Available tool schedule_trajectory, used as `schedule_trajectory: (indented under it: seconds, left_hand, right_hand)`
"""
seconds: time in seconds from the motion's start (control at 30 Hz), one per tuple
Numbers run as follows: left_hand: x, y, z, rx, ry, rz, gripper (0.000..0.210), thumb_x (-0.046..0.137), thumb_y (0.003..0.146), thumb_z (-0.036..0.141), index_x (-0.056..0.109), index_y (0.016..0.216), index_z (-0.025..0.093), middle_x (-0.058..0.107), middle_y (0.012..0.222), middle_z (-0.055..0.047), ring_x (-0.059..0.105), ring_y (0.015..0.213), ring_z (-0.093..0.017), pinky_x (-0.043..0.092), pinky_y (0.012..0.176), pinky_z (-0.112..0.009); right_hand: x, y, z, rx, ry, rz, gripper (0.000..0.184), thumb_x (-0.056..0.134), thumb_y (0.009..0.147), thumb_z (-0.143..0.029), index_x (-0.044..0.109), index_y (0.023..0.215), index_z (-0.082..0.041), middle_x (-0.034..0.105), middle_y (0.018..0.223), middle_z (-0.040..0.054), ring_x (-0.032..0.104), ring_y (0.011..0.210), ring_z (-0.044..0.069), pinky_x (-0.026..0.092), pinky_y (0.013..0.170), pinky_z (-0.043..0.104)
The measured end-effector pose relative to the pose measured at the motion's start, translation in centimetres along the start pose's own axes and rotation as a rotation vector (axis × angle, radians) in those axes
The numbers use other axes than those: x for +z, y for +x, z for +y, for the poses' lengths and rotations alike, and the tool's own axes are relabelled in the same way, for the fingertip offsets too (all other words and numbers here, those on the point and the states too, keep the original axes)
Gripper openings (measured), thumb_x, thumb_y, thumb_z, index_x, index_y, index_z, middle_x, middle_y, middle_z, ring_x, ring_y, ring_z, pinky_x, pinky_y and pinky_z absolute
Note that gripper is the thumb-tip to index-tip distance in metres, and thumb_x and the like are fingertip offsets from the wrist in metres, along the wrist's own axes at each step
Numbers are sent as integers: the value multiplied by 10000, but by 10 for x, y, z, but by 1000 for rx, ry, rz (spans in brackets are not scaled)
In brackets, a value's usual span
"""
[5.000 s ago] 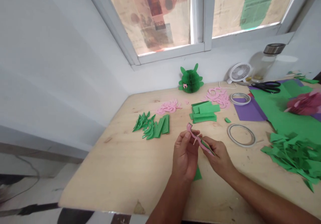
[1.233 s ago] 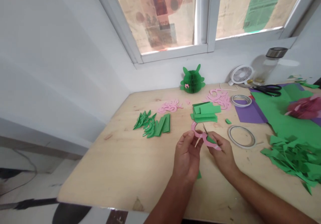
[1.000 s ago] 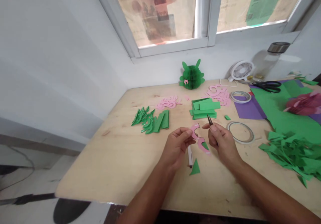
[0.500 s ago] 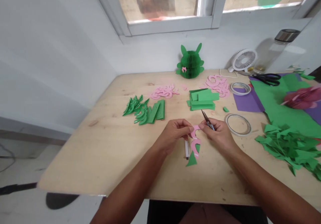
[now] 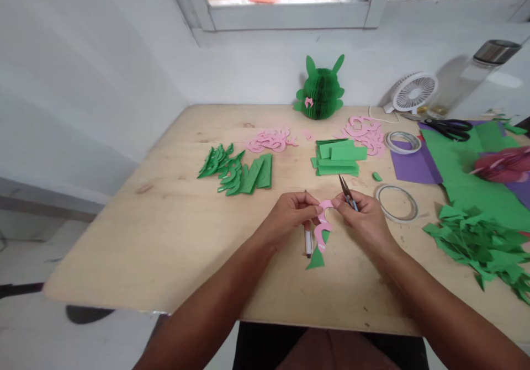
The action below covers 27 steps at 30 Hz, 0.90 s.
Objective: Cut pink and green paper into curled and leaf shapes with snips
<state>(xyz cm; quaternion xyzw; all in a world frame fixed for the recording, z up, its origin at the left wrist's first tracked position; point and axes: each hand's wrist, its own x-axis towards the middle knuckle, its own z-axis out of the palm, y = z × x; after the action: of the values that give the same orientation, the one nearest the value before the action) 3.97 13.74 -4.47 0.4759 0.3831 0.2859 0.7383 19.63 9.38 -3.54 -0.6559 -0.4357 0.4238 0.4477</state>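
My left hand (image 5: 296, 212) pinches the left end of a curved pink paper cutout (image 5: 327, 204) between thumb and fingertips. The thumb and finger of my right hand (image 5: 362, 215) touch its other end. That hand also grips a pair of dark-tipped tweezers (image 5: 346, 192), points toward the back of the table. Just below the held piece is another curved pink cutout (image 5: 319, 237) with a whitish strip on it. A green paper scrap (image 5: 317, 259) lies partly beneath it. Beside my left fingers rests a white pen-like stick (image 5: 308, 243), its upper part hidden by the hand.
Green cutouts (image 5: 226, 171), pink cutouts (image 5: 271, 139) and green strips (image 5: 339, 157) lie behind my hands. A tape roll (image 5: 397, 203), scissors (image 5: 449, 130) and green scraps (image 5: 480, 248) are rightward. A green paper figure (image 5: 321, 94), small fan (image 5: 414, 93) and bottle (image 5: 467, 88) stand by the wall.
The view has tilted down and shifted slightly. Both hands remain at the pink cutout, with its curve now showing more openly between the fingers. The tweezers stay in my right hand.
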Motion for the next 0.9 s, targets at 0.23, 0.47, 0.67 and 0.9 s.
schedule_trajectory:
  seconds: [0.23,0.47,0.67,0.9]
  left_hand:
    - [-12,2,4,7,37,15,120,684,675,227,623,645,128,624,568,-9,533,485,-75,391,497,-195]
    - [-22,1,11,49,-79,107,126,689,660,223,612,646,124,619,566,-11,546,491,-82,421,497,-203]
    - [-26,1,14,71,-152,133,144,695,648,225,598,638,119,650,616,-32,568,510,-92,440,498,-209]
    - [-25,0,15,25,-141,81,160,705,636,222,585,648,115,695,717,-71,546,490,-79,425,474,-203]
  right_hand:
    - [-13,2,-5,-50,91,-152,373,500,834,-499,614,853,-144,343,469,-68,265,421,79,167,414,231]
    - [-18,6,3,19,-25,-243,459,471,846,-557,630,751,-137,339,428,-62,267,406,81,168,417,240]
    - [-16,6,7,55,-100,-363,502,435,856,-581,637,773,-128,348,433,-64,265,402,77,180,417,234]
    - [-12,4,5,40,-166,-436,511,407,872,-571,650,765,-134,340,438,-64,265,398,82,190,417,234]
